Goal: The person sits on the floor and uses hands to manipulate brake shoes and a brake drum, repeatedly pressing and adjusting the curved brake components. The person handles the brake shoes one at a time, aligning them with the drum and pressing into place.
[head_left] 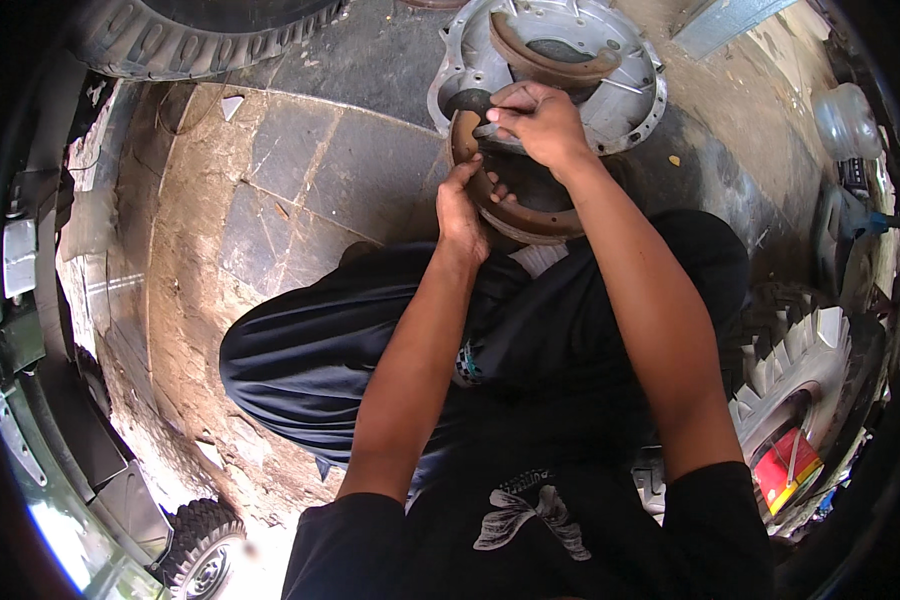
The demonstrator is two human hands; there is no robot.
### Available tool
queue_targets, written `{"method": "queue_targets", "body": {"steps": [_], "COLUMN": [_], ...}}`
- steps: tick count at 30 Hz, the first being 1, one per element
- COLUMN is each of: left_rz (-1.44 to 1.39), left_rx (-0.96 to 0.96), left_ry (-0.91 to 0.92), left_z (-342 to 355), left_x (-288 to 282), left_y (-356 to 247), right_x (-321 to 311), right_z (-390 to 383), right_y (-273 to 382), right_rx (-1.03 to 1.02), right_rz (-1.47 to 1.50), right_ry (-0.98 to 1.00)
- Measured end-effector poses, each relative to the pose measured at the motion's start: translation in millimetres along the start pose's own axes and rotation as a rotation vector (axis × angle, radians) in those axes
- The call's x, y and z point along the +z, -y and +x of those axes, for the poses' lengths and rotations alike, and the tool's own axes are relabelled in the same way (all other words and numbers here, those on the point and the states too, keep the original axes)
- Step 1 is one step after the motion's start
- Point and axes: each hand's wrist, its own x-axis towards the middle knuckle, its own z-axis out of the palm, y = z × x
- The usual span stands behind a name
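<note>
My left hand (460,212) is wrapped round a curved, rusty brown brake shoe (535,222), its thumb on the near side and fingertips showing inside the curve. The shoe is held tilted above my lap. Over its upper left end, my right hand (542,125) is closed in a pinch. A small greyish piece shows at those fingertips, too small to name. Just beyond, a round grey cast-metal housing (625,125) with holes round its rim lies on the floor. A second brake shoe (555,72) rests on that housing.
A large tyre (200,55) lies at the far left. To the right are a metal post (725,22), a clear plastic bottle (846,122), a blue-grey tool (840,225) and another tyre (795,365) with a red and yellow packet (788,468). A green vehicle (65,480) stands at left.
</note>
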Motion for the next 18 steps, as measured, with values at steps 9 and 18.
{"method": "queue_targets", "body": {"steps": [9,18], "left_rz": [0.02,0.013], "left_rx": [-0.009,-0.003], "left_ry": [-0.026,-0.064], "left_z": [10,8], "left_x": [-5,-1], "left_y": [8,8], "right_x": [30,28], "right_z": [19,18], "right_y": [-24,-4], "right_rx": [-0.083,0.068], "right_rz": [-0.262,-0.285], "right_ry": [-0.066,-0.132]}}
